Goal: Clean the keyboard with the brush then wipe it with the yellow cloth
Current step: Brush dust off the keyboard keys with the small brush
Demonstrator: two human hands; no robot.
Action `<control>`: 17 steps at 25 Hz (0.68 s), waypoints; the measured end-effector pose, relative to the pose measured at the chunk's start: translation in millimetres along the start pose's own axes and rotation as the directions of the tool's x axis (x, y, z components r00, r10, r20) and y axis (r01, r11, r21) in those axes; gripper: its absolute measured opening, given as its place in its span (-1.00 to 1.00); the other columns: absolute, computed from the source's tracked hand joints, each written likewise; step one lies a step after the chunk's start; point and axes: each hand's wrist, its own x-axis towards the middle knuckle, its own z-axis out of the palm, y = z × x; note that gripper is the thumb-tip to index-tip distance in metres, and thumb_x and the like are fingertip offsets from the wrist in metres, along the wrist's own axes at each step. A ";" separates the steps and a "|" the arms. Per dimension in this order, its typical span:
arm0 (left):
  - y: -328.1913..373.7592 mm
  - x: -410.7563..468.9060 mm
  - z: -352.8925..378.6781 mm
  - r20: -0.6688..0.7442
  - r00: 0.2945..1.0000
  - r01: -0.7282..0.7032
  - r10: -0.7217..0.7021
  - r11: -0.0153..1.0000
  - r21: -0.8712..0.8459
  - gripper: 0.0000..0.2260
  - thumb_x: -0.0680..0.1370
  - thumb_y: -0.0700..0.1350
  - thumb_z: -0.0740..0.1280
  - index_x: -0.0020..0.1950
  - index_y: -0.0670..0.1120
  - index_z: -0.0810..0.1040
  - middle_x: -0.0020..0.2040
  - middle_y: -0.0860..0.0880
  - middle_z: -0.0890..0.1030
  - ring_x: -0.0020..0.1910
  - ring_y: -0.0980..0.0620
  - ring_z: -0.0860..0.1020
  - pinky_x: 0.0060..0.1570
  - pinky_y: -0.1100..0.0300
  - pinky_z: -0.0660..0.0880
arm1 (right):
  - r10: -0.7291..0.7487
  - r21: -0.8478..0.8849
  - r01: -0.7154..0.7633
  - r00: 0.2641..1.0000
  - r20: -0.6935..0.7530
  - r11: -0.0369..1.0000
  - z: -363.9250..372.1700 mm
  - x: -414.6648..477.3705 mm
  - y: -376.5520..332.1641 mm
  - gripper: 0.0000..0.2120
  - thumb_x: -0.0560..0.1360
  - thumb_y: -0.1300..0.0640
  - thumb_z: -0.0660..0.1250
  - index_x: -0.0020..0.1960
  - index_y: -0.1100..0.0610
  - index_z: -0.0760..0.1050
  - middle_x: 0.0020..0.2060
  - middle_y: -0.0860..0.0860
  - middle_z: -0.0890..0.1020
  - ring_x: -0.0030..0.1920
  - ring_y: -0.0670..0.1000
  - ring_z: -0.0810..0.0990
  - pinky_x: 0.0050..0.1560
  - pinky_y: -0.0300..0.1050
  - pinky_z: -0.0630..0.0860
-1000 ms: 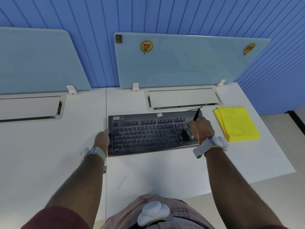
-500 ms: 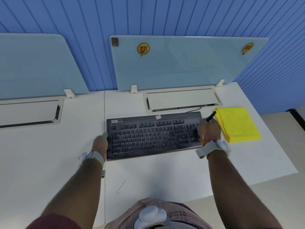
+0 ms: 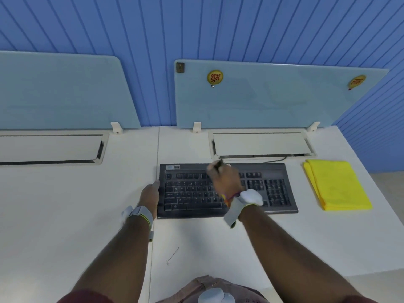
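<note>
A black keyboard [image 3: 273, 189] lies flat on the white desk [image 3: 65, 204]. My right hand [image 3: 225, 180] hovers over its middle keys, blurred, closed around a thin dark brush [image 3: 218, 164] whose handle end pokes out toward the back; the bristles are hidden under the hand. My left hand [image 3: 150, 194] presses against the keyboard's left edge, fingers curled along its side. A folded yellow cloth [image 3: 336, 188] rests on the desk to the right of the keyboard, apart from it.
Two pale blue glass dividers [image 3: 273, 97] stand along the desk's far edge before a blue wall. A cable hatch [image 3: 260, 144] sits just behind the keyboard, another [image 3: 50, 147] at the left. The desk ends to the right of the cloth.
My right hand with the brush has swept left from the keyboard's right end to its middle. My left hand stays at the left edge. The view has shifted left.
</note>
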 end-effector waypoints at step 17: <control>-16.3 25.7 -3.4 0.017 0.997 0.083 -0.082 0.991 -0.103 -0.28 0.50 0.42 0.15 0.33 -0.10 0.66 0.23 -0.20 0.74 0.27 -0.27 0.67 0.44 -0.24 0.54 | -0.159 0.104 0.127 0.894 0.419 0.986 46.8 -27.9 -71.0 -0.79 0.57 0.05 0.26 -0.01 0.14 0.62 -0.18 0.01 0.67 -0.15 0.01 0.61 0.00 -0.02 0.53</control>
